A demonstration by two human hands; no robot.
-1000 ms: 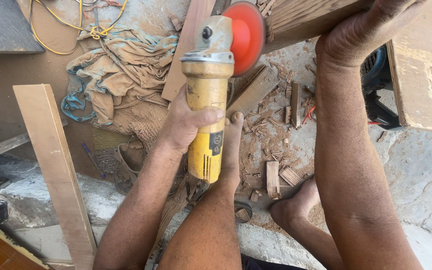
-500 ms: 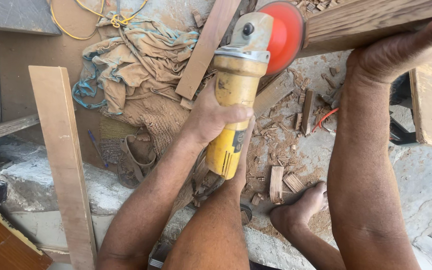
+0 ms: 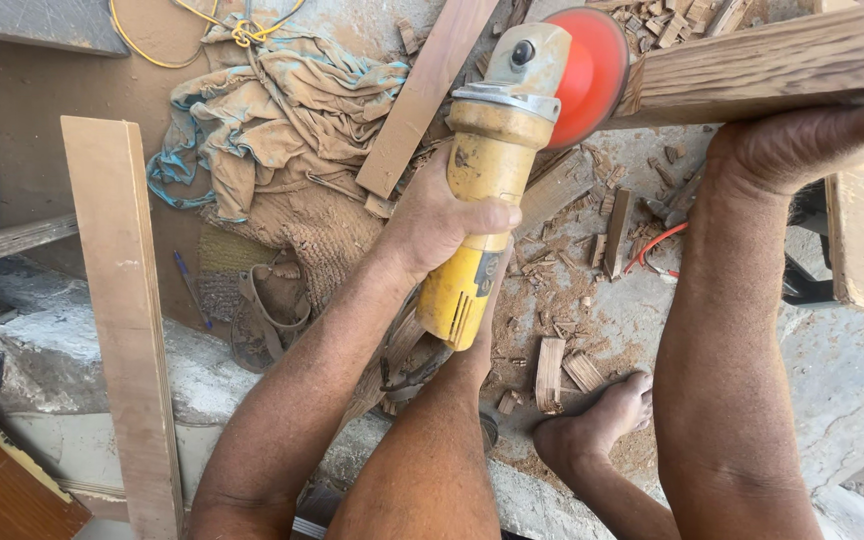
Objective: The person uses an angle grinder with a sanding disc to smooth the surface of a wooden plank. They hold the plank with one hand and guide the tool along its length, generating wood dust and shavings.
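Grinder [image 3: 487,190] at scene centre, red disc [image 3: 587,75] against near edge of beam [image 3: 762,65], far right. Left hand [image 3: 437,215] wrapped tight round yellow body, fingers closed, steadying tool. Right hand [image 3: 802,145] pressed under beam, apparently bracing it; finger spread hidden. Scraps [image 3: 557,370] on floor near foot [image 3: 597,420].

1. We see bright, even daylight across the whole view, and colours read true.
2. Shadows are soft and short, darkest under the wooden beam [image 3: 752,65] and along the left edge.
3. The orange sanding disc [image 3: 592,70] looks slightly smeared, while the yellow grinder [image 3: 477,200] body stays sharp.
4. Straight boards bow a little near the edges, so we note mild wide-angle distortion.
5. No glare hides detail.
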